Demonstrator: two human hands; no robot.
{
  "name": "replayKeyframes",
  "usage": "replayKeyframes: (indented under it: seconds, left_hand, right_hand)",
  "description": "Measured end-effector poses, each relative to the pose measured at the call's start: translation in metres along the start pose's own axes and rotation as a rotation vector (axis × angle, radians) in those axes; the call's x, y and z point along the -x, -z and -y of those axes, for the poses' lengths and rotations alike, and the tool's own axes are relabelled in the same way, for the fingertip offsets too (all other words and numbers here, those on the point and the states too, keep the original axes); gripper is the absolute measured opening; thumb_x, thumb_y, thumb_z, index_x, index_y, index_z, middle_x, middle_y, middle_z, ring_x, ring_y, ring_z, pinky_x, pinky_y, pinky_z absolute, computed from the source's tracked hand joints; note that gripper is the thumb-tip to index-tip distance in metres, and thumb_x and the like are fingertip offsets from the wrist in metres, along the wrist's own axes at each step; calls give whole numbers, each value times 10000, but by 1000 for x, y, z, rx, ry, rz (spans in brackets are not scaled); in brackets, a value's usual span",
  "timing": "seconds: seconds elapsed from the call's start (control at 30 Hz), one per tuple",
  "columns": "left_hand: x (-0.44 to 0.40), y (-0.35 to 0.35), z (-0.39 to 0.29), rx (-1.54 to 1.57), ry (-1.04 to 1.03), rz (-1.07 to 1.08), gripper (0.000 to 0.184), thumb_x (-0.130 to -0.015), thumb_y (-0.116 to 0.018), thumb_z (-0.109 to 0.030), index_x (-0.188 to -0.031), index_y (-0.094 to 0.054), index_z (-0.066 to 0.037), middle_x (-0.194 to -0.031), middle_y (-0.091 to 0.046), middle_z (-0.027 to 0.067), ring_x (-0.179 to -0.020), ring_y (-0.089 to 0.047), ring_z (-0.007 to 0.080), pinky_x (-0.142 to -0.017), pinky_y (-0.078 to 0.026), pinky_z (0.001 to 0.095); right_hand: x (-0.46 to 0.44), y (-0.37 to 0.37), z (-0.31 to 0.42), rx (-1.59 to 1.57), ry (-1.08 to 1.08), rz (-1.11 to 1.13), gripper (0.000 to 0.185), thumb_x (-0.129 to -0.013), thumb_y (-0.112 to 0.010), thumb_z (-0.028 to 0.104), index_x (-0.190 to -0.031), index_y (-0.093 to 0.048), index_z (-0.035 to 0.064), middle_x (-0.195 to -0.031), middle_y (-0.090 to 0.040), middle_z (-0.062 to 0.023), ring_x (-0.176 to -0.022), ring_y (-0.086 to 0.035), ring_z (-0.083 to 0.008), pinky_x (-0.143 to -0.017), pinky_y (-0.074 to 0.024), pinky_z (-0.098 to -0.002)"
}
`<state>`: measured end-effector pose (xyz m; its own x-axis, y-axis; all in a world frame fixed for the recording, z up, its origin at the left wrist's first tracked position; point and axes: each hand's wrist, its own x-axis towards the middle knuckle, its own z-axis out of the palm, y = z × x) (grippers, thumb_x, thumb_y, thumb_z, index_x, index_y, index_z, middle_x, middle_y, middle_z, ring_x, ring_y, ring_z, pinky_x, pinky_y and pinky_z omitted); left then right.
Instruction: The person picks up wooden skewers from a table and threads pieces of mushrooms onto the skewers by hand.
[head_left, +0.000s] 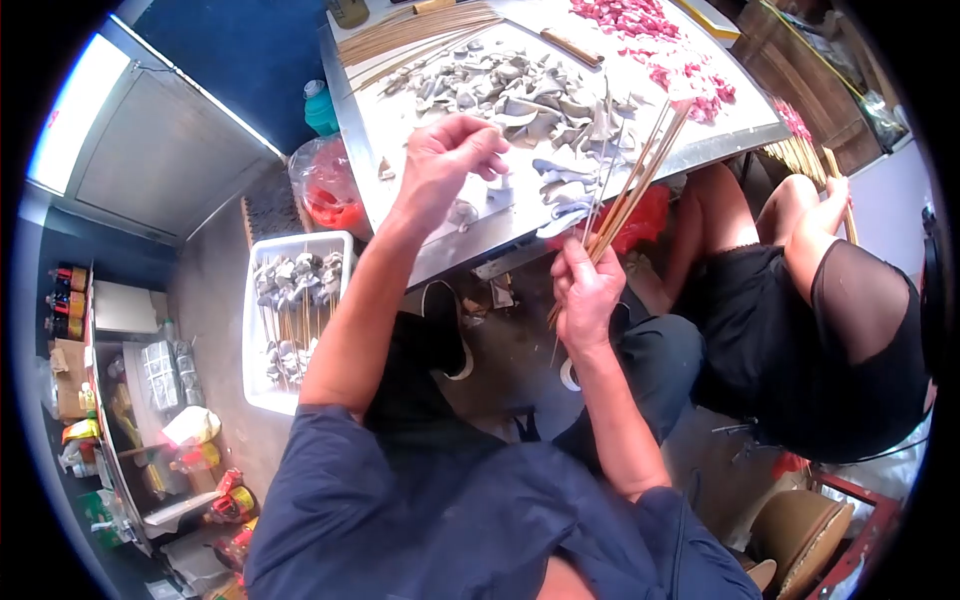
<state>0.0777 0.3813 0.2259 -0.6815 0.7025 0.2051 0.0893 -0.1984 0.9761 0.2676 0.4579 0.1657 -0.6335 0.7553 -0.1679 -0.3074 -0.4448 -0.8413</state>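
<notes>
My right hand point(588, 295) is closed around a bundle of bamboo skewers point(640, 185), which point up and away over the table's near edge. Thin, darker sticks stand among them. Pale grey pieces point(565, 190) hang close beside the bundle; I cannot tell whether they are threaded. Above the table's left part, my left hand point(450, 165) is closed with thumb and fingertips together; anything between them is hidden. Beyond both hands spreads a heap of grey, curled food pieces point(530, 95). Small scraps lie below my left hand.
Loose skewers point(410, 30) and chopped red meat point(690, 70) lie on the table point(440, 250). A white bin point(250, 330) of loaded skewers stands on the floor at left. To the right sits another person point(800, 340) holding skewers. Shelves point(125, 420) line the left wall.
</notes>
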Motion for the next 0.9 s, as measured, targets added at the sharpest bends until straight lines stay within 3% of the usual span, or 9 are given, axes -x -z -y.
replayKeyframes:
  seconds: [0.17,0.27,0.33,0.47,0.53,0.63,0.73,0.8,0.9]
  left_hand:
    - [1,14,6,-284,10,-72,119,-889,-622,-124,-927,-667,-20,-806,-662,34,-676,-596,84,-615,-466,210]
    - [3,12,10,-496,-105,5,163,-848,-663,-151,-926,-676,-9,-814,-650,23,-686,-565,85,-609,-448,218]
    - [9,2,-1,-801,-160,150,221,-822,-689,-184,-935,-674,6,-829,-633,24,-698,-539,94,-613,-442,242]
    - [6,-2,21,-899,-311,184,144,-738,-693,-112,-852,-657,-31,-823,-591,62,-705,-576,179,-626,-456,289]
    - [5,-3,22,-897,-319,195,126,-706,-673,-58,-825,-637,-37,-829,-584,73,-715,-589,217,-631,-460,304]
    - [5,-5,17,-931,-427,201,108,-730,-666,-43,-828,-626,-26,-818,-565,55,-701,-578,164,-615,-452,281]
    - [6,-7,14,-750,-247,119,90,-788,-668,-63,-851,-615,-25,-779,-564,19,-680,-556,97,-599,-437,243]
    - [4,-7,19,-435,-49,17,79,-847,-655,-93,-884,-612,-37,-744,-566,-14,-663,-526,49,-587,-424,204]
    - [2,-11,22,-248,33,0,84,-863,-654,-103,-884,-621,-28,-705,-607,7,-624,-557,60,-549,-460,210]
  right_hand:
    - [4,11,2,7,25,-14,51,-923,-595,104,-918,-594,53,-630,-527,1,-438,-362,-19,-388,-226,-166]
    - [9,16,-4,23,3,-27,46,-924,-591,100,-927,-590,54,-637,-530,0,-447,-371,-19,-392,-236,-162]
    - [11,18,-6,20,-11,-40,45,-925,-589,99,-931,-588,54,-640,-532,0,-452,-376,-20,-395,-241,-161]
    - [14,21,-9,21,-25,-17,46,-925,-584,99,-935,-585,55,-644,-536,0,-457,-380,-21,-399,-249,-162]
    - [15,22,-10,26,-28,-13,46,-925,-583,100,-934,-585,54,-642,-536,0,-454,-377,-21,-399,-249,-163]
    - [18,25,-11,41,-52,-21,49,-923,-586,103,-933,-586,54,-635,-536,-1,-446,-371,-21,-399,-250,-165]
    - [20,24,-14,20,-78,-15,52,-920,-591,108,-922,-585,56,-627,-537,0,-439,-366,-20,-398,-250,-167]
    - [22,23,-14,30,-93,10,51,-917,-592,109,-909,-584,59,-624,-539,3,-438,-367,-19,-397,-252,-167]
    - [23,23,-18,45,-116,23,48,-920,-586,105,-913,-582,57,-622,-542,-6,-423,-358,-22,-388,-243,-170]
